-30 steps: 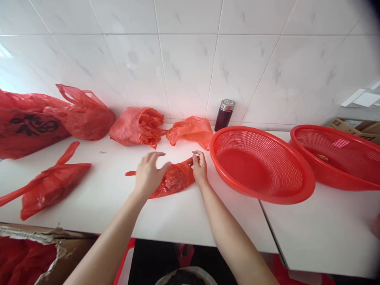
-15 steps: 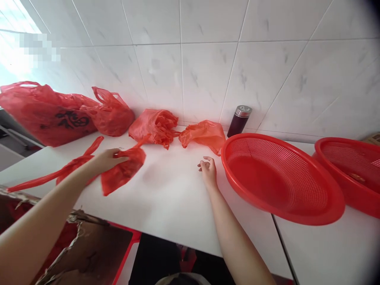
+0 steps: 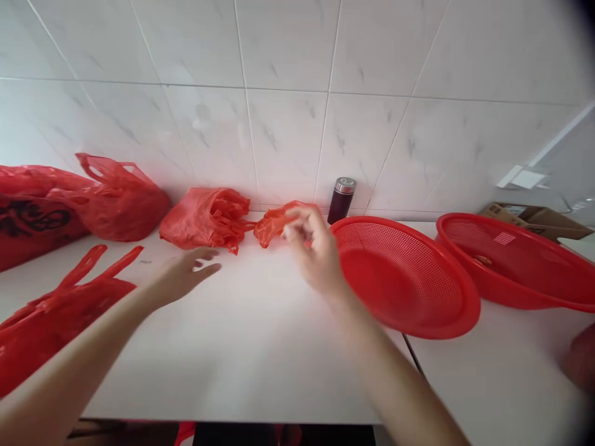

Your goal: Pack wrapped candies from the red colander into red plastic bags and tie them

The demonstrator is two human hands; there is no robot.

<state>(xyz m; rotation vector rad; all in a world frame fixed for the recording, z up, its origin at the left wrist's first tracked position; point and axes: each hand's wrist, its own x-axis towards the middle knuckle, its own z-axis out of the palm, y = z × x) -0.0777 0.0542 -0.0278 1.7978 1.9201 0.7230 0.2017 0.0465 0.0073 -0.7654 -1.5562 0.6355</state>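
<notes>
My left hand (image 3: 188, 275) is over the white table, fingers stretched and thumb apart, with nothing in it. Just beyond its fingertips sits a bunched red plastic bag (image 3: 199, 217). To its left, partly behind my forearm, lies another filled red plastic bag (image 3: 69, 303) with its two handles sticking up. My right hand (image 3: 316, 251) is raised, slightly blurred, its fingers loosely curled and the thumb apart. Behind it is a flatter orange-red plastic bag (image 3: 274, 224), partly covered by the hand; whether they touch I cannot tell. Close on the right stands a large red mesh basket (image 3: 385, 279).
A second red basket (image 3: 511, 282) holds something small, with an open cardboard box (image 3: 534, 217) behind it. By the tiled wall stands a dark flask (image 3: 341, 201) with a silver lid. More red bags (image 3: 123, 207) fill the back left. The table's front edge (image 3: 232, 421) runs below.
My left hand has let go of the red bag, which now lies at the left, and has moved right. My right hand has risen towards the orange-red bag. The view has turned right.
</notes>
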